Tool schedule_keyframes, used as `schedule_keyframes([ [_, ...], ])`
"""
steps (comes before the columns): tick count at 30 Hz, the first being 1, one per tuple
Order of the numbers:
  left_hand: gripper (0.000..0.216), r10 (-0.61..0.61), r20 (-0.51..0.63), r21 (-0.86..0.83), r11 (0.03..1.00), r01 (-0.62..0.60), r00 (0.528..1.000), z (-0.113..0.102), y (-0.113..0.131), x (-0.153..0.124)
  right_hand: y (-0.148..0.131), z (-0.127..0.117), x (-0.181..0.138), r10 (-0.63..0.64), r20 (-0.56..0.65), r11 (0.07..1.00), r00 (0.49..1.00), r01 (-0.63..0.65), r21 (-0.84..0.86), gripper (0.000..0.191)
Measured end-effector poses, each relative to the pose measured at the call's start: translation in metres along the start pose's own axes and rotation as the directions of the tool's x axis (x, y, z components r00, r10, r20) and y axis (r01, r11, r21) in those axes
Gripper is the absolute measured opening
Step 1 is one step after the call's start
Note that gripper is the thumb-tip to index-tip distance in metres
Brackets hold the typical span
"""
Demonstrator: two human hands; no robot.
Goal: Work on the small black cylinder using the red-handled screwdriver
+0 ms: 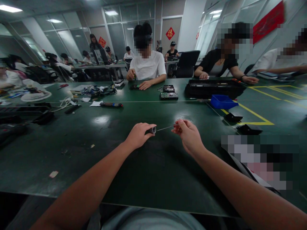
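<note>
My left hand (137,135) is closed around a short dark cylinder (153,130) with a silver-rimmed round end, which faces right; most of its body is hidden by my fingers. Pinched in the fingertips of my right hand (189,134) is a thin metal rod (165,128). The rod lies nearly level, and its left tip is close to the cylinder's round end; whether they touch I cannot tell. Both hands are just above the green tabletop (153,172), over its middle.
Across the table, a person in a white shirt (147,65) works near two hard drives (169,95). A black case (214,88), a blue bin (223,101) and black parts (249,129) lie to the right. Leftward are an electric screwdriver (111,104), cables and a white fan (35,95).
</note>
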State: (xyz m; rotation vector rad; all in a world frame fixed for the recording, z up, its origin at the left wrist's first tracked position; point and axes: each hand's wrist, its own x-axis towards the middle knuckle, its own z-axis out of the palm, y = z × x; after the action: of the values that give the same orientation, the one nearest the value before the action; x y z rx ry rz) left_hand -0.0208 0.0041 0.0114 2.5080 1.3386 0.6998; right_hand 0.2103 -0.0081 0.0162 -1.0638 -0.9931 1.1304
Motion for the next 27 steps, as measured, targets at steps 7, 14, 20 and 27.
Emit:
schedule_keyframes([
  [7, 0.041, -0.009, 0.015, -0.047, 0.999, 0.010, 1.000, 0.000, 0.007, -0.002, -0.005, 0.005, -0.010, -0.107, 0.097, 0.980, 0.989, 0.121, -0.155, 0.028],
  [14, 0.043, -0.066, -0.009, -0.093, 0.994, 0.065, 0.998, 0.002, 0.006, -0.004, -0.005, 0.005, -0.012, -0.140, 0.133, 0.966, 0.981, 0.164, -0.199, 0.024],
  [20, 0.041, -0.025, 0.002, -0.104, 0.994, 0.025, 1.000, 0.001, 0.008, -0.004, -0.016, 0.005, -0.018, -0.182, 0.144, 0.895, 0.973, 0.225, -0.385, 0.029],
  [27, 0.042, -0.004, 0.001, -0.112, 0.994, 0.004, 1.000, 0.003, 0.007, -0.004, -0.026, 0.006, -0.025, -0.244, 0.154, 0.738, 0.957, 0.286, -0.611, 0.038],
])
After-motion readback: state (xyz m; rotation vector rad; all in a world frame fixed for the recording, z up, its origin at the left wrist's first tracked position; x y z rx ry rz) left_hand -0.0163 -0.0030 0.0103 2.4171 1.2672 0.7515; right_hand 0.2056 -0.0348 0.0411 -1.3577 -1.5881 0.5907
